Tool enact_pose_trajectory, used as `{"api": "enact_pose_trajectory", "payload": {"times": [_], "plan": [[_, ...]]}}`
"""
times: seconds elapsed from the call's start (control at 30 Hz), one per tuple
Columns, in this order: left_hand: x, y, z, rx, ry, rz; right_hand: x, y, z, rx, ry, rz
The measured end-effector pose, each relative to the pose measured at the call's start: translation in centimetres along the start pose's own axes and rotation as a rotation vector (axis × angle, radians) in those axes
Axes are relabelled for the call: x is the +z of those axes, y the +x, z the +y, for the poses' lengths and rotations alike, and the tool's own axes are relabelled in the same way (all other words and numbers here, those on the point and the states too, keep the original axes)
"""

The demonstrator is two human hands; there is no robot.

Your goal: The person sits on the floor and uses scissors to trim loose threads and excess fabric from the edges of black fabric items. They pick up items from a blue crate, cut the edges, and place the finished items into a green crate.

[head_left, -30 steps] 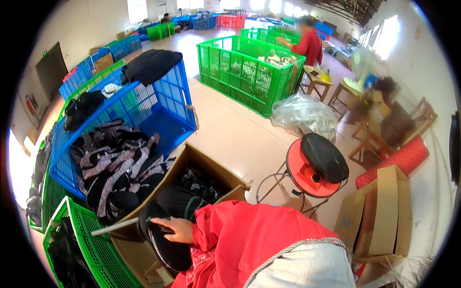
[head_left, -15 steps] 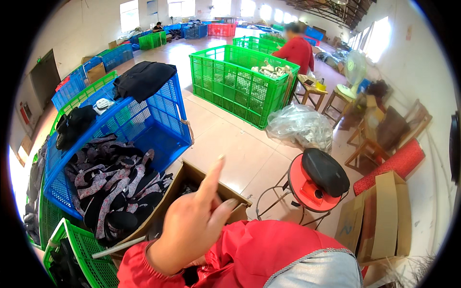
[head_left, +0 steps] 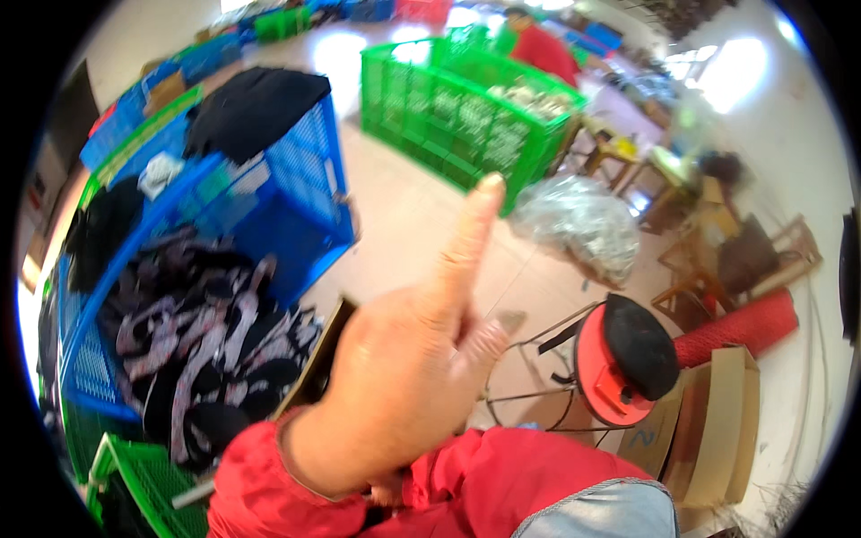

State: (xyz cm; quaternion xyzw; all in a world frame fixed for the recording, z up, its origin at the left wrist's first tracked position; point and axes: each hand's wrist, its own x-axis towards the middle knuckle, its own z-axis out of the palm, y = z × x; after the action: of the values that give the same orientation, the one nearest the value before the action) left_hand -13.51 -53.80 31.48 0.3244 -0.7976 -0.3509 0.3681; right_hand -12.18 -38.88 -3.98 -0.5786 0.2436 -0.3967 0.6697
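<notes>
The left hand [head_left: 404, 368] pointed outward before a cardboard box [head_left: 328, 348].
Thumb [head_left: 489, 345] and forefinger [head_left: 466, 242] stood apart, empty; whether the mostly hidden right hand [head_left: 387, 492] gripped anything could not be told. A low sweep might have snagged the red sleeve [head_left: 260, 480] on the box.

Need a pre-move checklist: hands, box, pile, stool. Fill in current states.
1. Left hand free: ok as far as seen; index finger extended, nothing visible between it and the thumb.
2. Right hand free: cannot tell; only a sliver shows below the left wrist.
3. Cardboard box contents visible: not ok; left hand blocks most of it.
4. Patterned pieces apart from the box: cannot tell; the pile reaches its edge in view.
5. Black item on the red stool stable: cannot tell.
</notes>
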Motion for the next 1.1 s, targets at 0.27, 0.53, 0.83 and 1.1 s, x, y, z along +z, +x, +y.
{"api": "enact_pose_trajectory", "payload": {"times": [0.27,0.53,0.83,1.1], "plan": [[-7.7,-13.0,-16.9,-0.608,0.263,0.338,-3.4,3.2,-4.2,0.256,-0.245,-0.034],[-2.5,-29.4,-20.0,-0.935,-0.161,0.778,-3.5,3.3,-3.8,0.145,-0.303,0.029],[2.8,-31.9,-18.6,-0.995,0.035,0.400,-3.1,2.5,-2.7,0.051,-0.253,-0.027],[1.5,-36.1,-18.1,-0.737,-0.946,1.067,-5.0,0.9,-3.3,0.414,0.278,0.291]]}}
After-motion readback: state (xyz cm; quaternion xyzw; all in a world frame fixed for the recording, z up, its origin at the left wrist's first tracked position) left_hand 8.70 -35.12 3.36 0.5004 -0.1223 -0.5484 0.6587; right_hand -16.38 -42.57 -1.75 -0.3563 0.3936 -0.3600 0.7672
